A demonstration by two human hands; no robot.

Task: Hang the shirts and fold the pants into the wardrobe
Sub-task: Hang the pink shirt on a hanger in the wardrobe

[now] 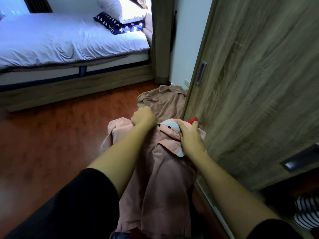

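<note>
Pink shirt [164,178] hangs in front of me, held up by both hands just beside the wardrobe door [259,83], its long body draping down between my forearms toward my legs. My left hand [143,118] is balled into a fist at the shirt's shoulder, fingers curled in tight on a bunch of the pink cloth; I see only the back of that hand, so the fingertips themselves are hidden. My right hand [190,138] clamps the collar [170,126], where a pale blue lining shows. Its fingers [194,125] are wrapped over the far edge and the thumb presses on the near side. A bit of red cloth [193,119] peeks out just past those fingers, touching the shirt's top; I cannot tell what it belongs to.

The shirt sits between my two hands, its collar at the right one and a sleeve spilling off to the left below my fist. Beyond it a brown cloth [165,102] lies crumpled on the wooden floor [51,144], against the foot of the door. A bed [60,40] with white bedding stands well apart at upper left. A striped garment [305,214] shows low at right inside the wardrobe.
</note>
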